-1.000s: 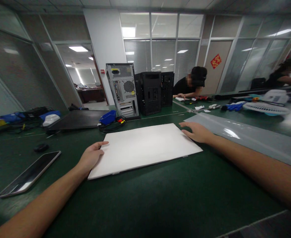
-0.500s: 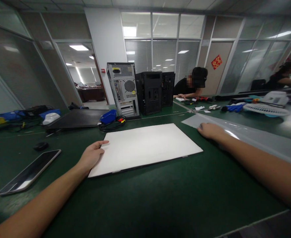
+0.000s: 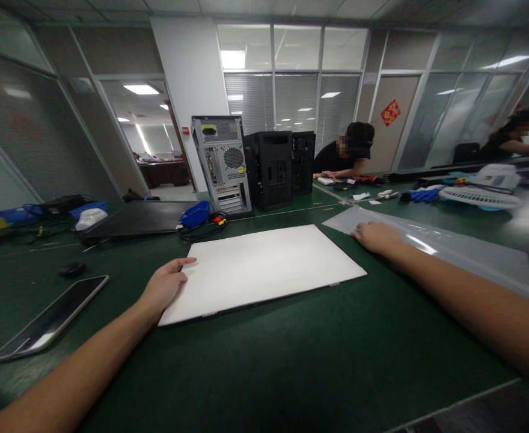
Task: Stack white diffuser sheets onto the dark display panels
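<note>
A thin white rectangular panel [image 3: 264,270] with dark edges lies on the green table in front of me. My left hand [image 3: 168,285] grips its left edge, with two digits resting on the white face and the others hidden. To the right, a translucent plastic sheet [image 3: 467,249] lies at a slant, with glare on its surface. My right hand [image 3: 377,237] is closed on the near edge of this sheet, close to its left corner. A strip of green table separates the sheet from the panel.
A phone-like dark slab [image 3: 52,316] and a small black round object [image 3: 72,269] are on the left. Computer towers [image 3: 269,168], a dark flat panel [image 3: 142,218] and a blue piece [image 3: 196,213] stand behind. A co-worker [image 3: 350,150] leans over the table's far side.
My right hand and the translucent sheet have shifted slightly left, toward the white panel. My left hand and the panel stay almost where they were.
</note>
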A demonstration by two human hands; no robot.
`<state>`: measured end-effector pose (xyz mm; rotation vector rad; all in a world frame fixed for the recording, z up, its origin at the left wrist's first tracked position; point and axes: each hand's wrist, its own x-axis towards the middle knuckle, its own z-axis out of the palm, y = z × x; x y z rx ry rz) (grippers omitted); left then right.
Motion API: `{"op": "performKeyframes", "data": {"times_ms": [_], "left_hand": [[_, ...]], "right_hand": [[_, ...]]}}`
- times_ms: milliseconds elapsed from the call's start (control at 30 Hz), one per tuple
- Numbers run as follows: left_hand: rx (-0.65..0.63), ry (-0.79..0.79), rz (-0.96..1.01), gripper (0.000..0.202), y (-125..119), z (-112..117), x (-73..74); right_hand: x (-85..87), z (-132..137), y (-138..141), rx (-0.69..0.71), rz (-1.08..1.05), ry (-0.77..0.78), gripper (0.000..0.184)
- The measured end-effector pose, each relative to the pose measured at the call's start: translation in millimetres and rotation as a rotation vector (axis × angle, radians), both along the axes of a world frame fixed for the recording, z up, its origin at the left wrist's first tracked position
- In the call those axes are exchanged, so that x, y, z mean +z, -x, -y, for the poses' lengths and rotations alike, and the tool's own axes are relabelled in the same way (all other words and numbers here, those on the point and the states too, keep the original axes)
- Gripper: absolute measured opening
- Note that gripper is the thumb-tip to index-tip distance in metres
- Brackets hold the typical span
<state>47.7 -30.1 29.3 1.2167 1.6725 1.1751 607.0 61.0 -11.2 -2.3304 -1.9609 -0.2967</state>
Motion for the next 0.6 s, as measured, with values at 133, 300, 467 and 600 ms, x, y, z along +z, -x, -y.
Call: {"op": "performKeyframes", "data": {"times_ms": [133,300,467,600], "left_hand": [[-0.012,-0.005,0.011,0.05,-1,1,0.1],[-0.02,-0.004,-0.01,0.052,3,0,-2.5],[-0.028,-0.012,-0.014,0.051,5,-2,-3.9],[-0.017,-0.008,0.005,0.051,4,-3,-3.5]], "right_hand": [[1.7,2,5,0.002,-0.007,-0.006,0.054],[6.4,4,9,0.022,0.003,-0.041,0.048],[18.9,16,24,0.102,-0.009,-0.217,0.05],[29.8,33,53,0.258,-0.089,-0.352,0.054]]}}
